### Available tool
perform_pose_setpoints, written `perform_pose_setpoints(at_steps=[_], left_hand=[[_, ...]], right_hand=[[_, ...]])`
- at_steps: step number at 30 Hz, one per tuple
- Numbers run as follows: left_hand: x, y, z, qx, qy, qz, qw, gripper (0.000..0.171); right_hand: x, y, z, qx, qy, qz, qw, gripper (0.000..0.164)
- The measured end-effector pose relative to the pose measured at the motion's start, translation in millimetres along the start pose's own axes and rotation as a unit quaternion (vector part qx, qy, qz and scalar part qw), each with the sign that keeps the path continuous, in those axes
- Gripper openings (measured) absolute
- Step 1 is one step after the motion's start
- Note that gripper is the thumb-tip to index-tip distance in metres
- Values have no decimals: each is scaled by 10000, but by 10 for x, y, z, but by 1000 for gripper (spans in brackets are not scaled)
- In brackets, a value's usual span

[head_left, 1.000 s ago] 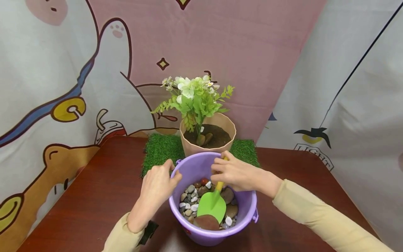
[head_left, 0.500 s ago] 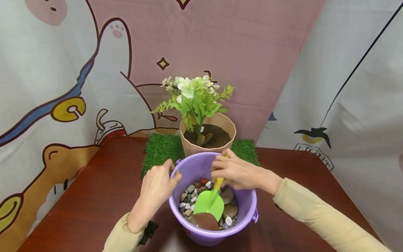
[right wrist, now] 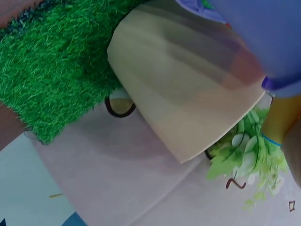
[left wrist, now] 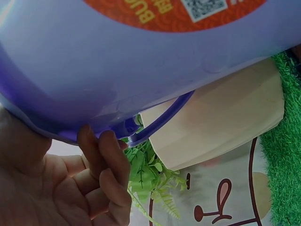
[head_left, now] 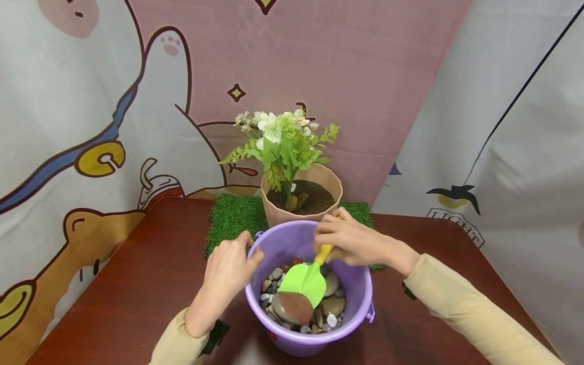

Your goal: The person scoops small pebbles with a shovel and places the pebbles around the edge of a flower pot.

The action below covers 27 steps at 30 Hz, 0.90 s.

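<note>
A purple bucket (head_left: 264, 314) holds stones in several sizes and colours. My left hand (head_left: 230, 261) grips its left rim, thumb over the inner side; in the left wrist view curled fingers (left wrist: 113, 155) lie outside, close to the handle joint. With my right hand (head_left: 349, 238) I hold the yellow handle of a small green toy shovel (head_left: 307, 281), its blade slanting down into the bucket. A large smooth reddish-brown stone (head_left: 293, 307) lies at the blade's tip, overlapping it. In the right wrist view only the handle (right wrist: 282, 120) of the shovel shows, beside the bucket's edge.
Right behind the bucket stands a beige flowerpot (head_left: 335, 190) with soil, a few stones and white-flowered greenery (head_left: 285, 139). Under it lies an artificial grass mat (head_left: 237, 218) on the brown table (head_left: 150, 274). A cartoon-printed cloth (head_left: 356, 76) hangs behind.
The shovel blade has risen and tilted, lifting the large reddish-brown stone up and back from the bucket's near wall. My right hand has shifted slightly right and up; the left stays put.
</note>
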<state>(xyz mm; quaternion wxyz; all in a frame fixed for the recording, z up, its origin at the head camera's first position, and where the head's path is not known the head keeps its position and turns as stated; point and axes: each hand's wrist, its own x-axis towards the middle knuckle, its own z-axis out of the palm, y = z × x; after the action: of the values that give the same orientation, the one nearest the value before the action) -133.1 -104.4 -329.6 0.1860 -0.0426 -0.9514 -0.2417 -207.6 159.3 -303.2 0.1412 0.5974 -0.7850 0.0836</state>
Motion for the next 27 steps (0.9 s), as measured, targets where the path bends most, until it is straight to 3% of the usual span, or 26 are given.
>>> perform_pose_setpoints(at_steps=[14,27], left_hand=[[-2,10,-14,28,-45,-20,10000,10],[5,7,-8,22,-9,-9,10000,11]], right_hand=[[-162,179,-222,-231,393,464,9979,34],[-331,347,-347,-465,457,1347,9887,32]])
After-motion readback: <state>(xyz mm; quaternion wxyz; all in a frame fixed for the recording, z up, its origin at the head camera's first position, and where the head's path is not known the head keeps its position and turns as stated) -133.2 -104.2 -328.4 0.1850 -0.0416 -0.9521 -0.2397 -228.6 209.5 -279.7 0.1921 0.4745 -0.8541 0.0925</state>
